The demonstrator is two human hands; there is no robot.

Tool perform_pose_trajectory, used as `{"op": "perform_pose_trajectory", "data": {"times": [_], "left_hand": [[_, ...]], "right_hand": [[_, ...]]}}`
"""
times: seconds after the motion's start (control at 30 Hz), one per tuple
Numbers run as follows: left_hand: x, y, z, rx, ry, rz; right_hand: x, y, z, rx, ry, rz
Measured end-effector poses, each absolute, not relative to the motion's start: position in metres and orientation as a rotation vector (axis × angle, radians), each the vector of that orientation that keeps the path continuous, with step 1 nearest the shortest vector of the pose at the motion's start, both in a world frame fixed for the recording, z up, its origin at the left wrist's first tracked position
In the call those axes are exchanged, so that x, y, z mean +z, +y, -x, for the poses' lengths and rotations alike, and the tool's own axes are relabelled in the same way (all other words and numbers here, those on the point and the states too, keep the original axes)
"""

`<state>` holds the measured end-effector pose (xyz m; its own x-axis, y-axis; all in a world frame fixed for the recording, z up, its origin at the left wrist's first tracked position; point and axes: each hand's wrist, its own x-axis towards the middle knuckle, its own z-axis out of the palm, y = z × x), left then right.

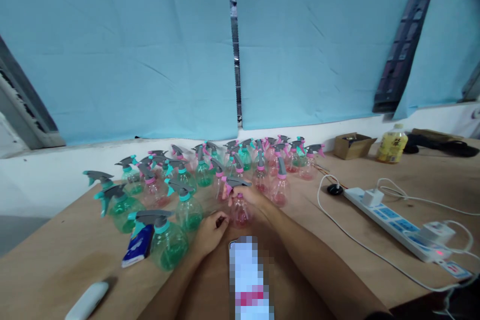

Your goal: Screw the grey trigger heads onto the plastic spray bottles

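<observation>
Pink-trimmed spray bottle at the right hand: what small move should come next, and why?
Probably bring the left hand onto the clear lower body of the pink-trimmed spray bottle to steady it: the right hand grips it only up around the neck and trigger, while the left is curled close beside its base.

Forearms (307, 255) extended, fingers (224, 215) curled.

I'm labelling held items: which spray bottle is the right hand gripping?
The frontmost pink-trimmed spray bottle, beside the left hand: the right hand holds its sprayer head, and no other bottle is gripped.
</observation>
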<state>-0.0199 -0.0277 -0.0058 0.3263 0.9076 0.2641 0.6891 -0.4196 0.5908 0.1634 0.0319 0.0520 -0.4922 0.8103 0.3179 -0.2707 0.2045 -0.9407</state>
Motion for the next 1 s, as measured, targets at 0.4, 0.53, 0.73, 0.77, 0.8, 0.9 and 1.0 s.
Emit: {"op": "perform_pose_trajectory", "data": {"times": [0.4, 0.53, 0.73, 0.77, 0.8, 0.9, 1.0], "left_hand": [[-0.001, -0.031, 0.018, 0.785, 1.456, -2.221], [0.000, -0.031, 0.018, 0.792, 1.462, -2.229], [-0.005, -0.028, 0.020, 0.810, 1.466, -2.224], [-0.006, -0.028, 0.020, 0.813, 1.467, -2.217], [-0.006, -0.028, 0.020, 0.816, 1.466, -2.213], [-0.005, -0.029, 0.020, 0.816, 1.462, -2.213], [-0.003, -0.031, 0.019, 0.826, 1.449, -2.215]], "right_hand": [[0.050, 0.029, -0.160, 1.370, -1.463, 0.602], [0.049, 0.032, -0.157, 1.425, -1.491, 0.544], [0.044, 0.032, -0.157, 1.423, -1.515, 0.610], [0.044, 0.031, -0.157, 1.385, -1.513, 0.637], [0.043, 0.030, -0.157, 1.339, -1.510, 0.657], [0.038, 0.030, -0.157, 1.209, -1.499, 0.632], [0.030, 0.032, -0.156, 1.125, -1.469, 0.514]]}}
